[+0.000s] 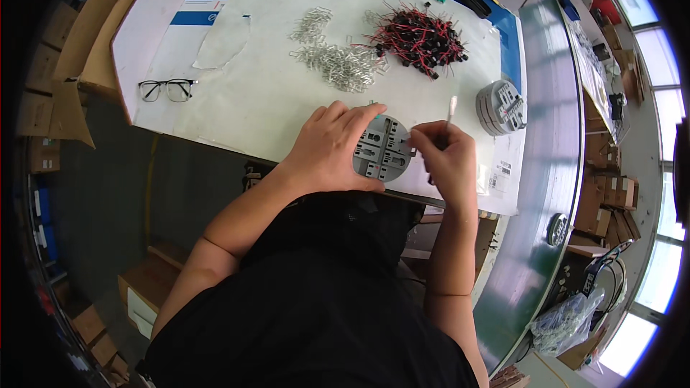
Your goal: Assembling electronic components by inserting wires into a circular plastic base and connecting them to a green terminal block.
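At the table's near edge my left hand (328, 145) grips a grey round plastic base (382, 151) by its rim, thumb below and fingers above. Slots, small dark parts and raised ribs cover the face of the base. My right hand (447, 158) is closed at the right side of the base, its fingertips pinched close to the rim. A thin tool with a pale, flat end (452, 106) sticks up out of that hand; its other end is hidden, so I cannot tell its exact kind. Whether the right fingertips also hold a small part is hidden.
Beyond my hands lie a pile of metal clips (338, 61) and a heap of red-and-black wired parts (422, 37). A stack of similar grey bases (501, 108) stands at the right. Eyeglasses (168, 90) rest at the left, near a cardboard box (108, 50).
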Motion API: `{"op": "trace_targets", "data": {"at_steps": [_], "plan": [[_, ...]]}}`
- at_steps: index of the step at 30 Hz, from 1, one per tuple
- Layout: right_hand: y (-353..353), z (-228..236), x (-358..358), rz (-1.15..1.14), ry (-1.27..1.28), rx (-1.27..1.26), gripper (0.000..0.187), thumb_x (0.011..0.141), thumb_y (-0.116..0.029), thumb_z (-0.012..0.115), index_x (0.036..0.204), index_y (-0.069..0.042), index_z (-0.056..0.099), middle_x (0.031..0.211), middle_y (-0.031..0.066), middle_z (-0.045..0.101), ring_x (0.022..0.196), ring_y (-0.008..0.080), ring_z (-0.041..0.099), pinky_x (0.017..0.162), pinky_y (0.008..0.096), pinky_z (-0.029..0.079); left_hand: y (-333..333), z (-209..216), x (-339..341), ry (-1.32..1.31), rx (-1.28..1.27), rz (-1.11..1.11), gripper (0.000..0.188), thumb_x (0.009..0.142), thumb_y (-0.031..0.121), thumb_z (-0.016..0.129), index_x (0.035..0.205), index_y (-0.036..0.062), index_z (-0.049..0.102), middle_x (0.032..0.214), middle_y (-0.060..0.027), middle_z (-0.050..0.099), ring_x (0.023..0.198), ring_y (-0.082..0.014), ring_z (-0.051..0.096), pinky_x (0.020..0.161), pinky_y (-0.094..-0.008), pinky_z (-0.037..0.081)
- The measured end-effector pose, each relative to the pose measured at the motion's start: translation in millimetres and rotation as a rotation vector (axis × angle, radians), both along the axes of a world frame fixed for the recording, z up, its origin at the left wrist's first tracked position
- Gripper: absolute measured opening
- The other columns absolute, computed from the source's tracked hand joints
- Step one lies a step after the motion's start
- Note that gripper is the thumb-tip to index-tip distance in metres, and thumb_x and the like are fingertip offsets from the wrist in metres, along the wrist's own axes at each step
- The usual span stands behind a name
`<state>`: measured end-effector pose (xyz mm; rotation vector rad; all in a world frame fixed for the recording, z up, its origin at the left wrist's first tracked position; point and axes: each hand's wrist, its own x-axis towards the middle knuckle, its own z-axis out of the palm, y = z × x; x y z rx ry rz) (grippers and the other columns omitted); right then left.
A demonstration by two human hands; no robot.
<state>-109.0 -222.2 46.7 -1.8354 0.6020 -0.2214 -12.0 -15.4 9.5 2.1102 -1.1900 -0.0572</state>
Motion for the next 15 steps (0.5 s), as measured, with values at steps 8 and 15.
{"op": "trace_targets", "data": {"at_steps": [8, 15], "plan": [[2.2, -12.7, 19.5, 0.076, 0.135, -0.182, 0.024, 0.091, -0.018, 0.079, 0.09, 0.005, 0.071, 0.088, 0.0136, 0.071, 0.072, 0.0196, 0.067, 0.069, 0.0341, 0.052, -2.4, -2.5, -0.3, 0.011, 0.027, 0.017, 0.115, 0.055, 0.049, 0.099, 0.153, 0.0147, 0.049, 0.133, -0.0027, 0.068, 0.113, -0.0275, 0.06, 0.103, -0.0434, 0.047], [2.2, -27.3, 19.0, 0.098, -0.003, -0.42, 0.026, 0.091, -0.02, 0.077, 0.089, 0.005, 0.07, 0.106, 0.0148, 0.068, 0.081, 0.0254, 0.066, 0.072, 0.0381, 0.053, -1.2, -1.1, -0.7, -0.023, 0.019, 0.005, 0.115, 0.059, 0.058, 0.096, 0.152, 0.0112, 0.047, 0.13, -0.0061, 0.069, 0.113, -0.0268, 0.06, 0.1, -0.042, 0.048]]}}
